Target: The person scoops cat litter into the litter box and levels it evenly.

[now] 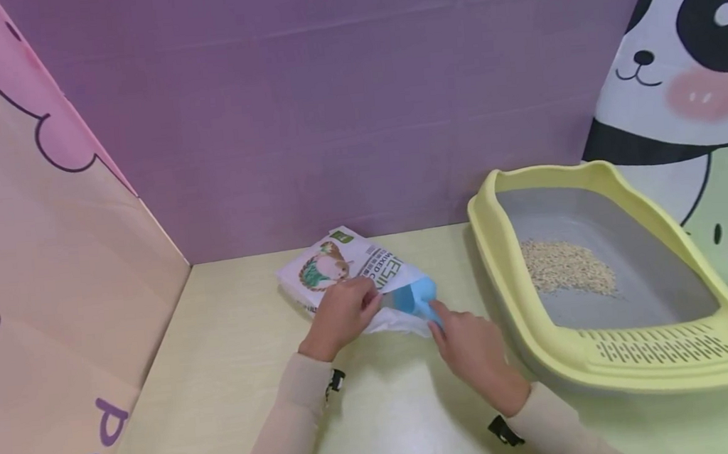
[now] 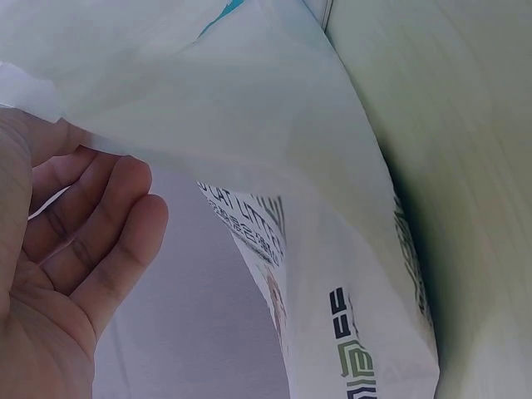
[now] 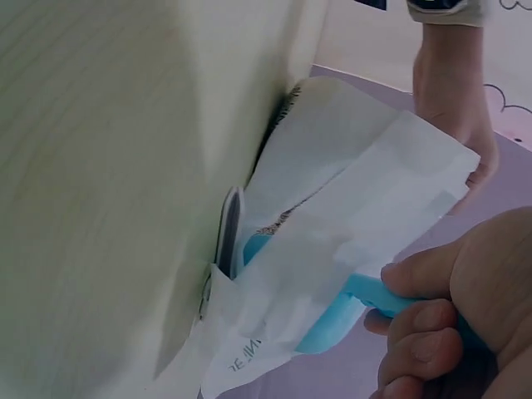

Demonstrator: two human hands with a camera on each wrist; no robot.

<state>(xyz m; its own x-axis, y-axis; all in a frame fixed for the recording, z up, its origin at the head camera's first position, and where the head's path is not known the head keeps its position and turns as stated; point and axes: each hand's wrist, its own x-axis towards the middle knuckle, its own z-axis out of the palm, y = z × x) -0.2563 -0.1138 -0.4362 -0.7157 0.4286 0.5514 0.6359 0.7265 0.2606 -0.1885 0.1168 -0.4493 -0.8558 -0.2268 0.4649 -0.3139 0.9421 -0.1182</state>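
A white cat litter bag (image 1: 356,256) with printed pictures lies on the table, its opened end toward the right. With thumb and fingers my left hand (image 1: 343,313) pinches the upper edge of the bag's mouth; in the left wrist view that edge (image 2: 174,158) is lifted. My right hand (image 1: 476,346) grips the handle of a blue scoop (image 1: 422,294). The scoop's head sits partly inside the bag's mouth, and the right wrist view shows the blue handle (image 3: 378,293) in my fingers. How much litter is inside the bag cannot be seen.
To the right stands a yellow-rimmed litter box (image 1: 495,266) with a grey inside and a patch of tan litter pellets (image 1: 566,267) on its floor. A purple wall (image 1: 328,101) rises behind the table (image 1: 219,338). Printed panels stand at left and right.
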